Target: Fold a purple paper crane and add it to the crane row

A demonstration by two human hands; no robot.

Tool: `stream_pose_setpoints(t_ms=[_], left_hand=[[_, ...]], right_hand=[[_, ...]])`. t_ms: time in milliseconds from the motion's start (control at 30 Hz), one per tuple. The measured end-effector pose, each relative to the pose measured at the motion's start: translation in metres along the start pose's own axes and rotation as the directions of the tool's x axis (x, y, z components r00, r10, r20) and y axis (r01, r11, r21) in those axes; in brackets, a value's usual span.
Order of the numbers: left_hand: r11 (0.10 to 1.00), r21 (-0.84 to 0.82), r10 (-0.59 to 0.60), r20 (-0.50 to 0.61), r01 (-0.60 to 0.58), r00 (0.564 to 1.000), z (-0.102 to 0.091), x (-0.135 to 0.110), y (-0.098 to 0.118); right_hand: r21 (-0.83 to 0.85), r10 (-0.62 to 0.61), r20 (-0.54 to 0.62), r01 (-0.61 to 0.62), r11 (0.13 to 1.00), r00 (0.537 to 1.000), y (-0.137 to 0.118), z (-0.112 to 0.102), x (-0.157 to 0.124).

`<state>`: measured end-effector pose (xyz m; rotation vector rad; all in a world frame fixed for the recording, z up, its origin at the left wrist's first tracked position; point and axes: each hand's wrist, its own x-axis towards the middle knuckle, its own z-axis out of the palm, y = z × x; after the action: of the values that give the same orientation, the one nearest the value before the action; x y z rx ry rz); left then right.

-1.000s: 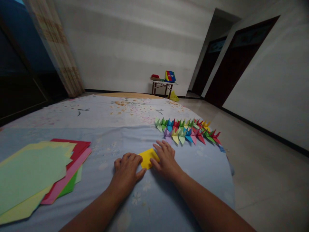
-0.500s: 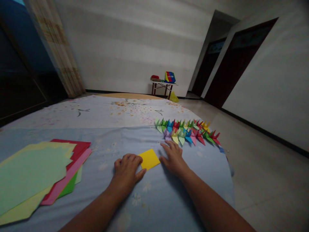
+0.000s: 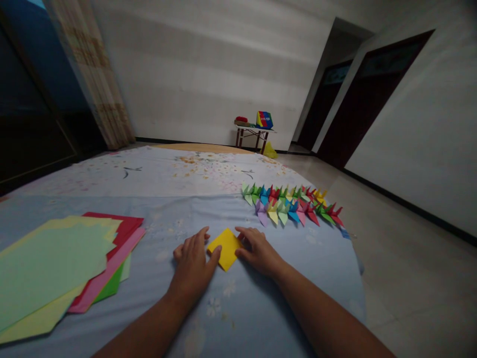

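Along the near side of a round table, seen from the head camera, we work over a small yellow paper square that lies flat on a blue cloth between our two hands, one corner pointing toward us. Our left hand has its fingers loosely spread just beside the square's left corner, its thumb over the paper's lower left edge. Our right hand bends thumb and fingers around the right corner, a gap between them; whether the tips pinch the paper, we cannot tell. Toward the table's left edge we see overlapping colored sheets, pale green uppermost, with yellow, red, pink and brighter green showing beneath. Toward its right edge, folded paper cranes in many colors stand in two rows. Beyond the table's far edge, a multicolored box sits on a small stand by the wall.
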<state>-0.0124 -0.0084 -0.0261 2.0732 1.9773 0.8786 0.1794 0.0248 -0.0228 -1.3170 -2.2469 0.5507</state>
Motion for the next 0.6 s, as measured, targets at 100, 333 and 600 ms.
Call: stream_pose_setpoints(t_ms=[100,333,600], left_hand=[[0.996,-0.081,0.022,0.001,-0.021,1.0,-0.002,0.0,0.0],[0.917,-0.302,0.246,-0.082,-0.259,0.966,-0.009,-0.012,0.01],[0.823,-0.177,0.546,-0.013,-0.539,0.838,-0.019,-0.011,0.017]], right_hand=[[0.069,-0.044,-0.031,0.046,0.997,0.999,0.002,-0.001,0.002],[0.195,-0.157,-0.152,0.186,0.963,0.976,0.009,0.0,0.007],[0.345,-0.235,-0.197,0.291,0.892,0.952,0.018,-0.002,0.012]])
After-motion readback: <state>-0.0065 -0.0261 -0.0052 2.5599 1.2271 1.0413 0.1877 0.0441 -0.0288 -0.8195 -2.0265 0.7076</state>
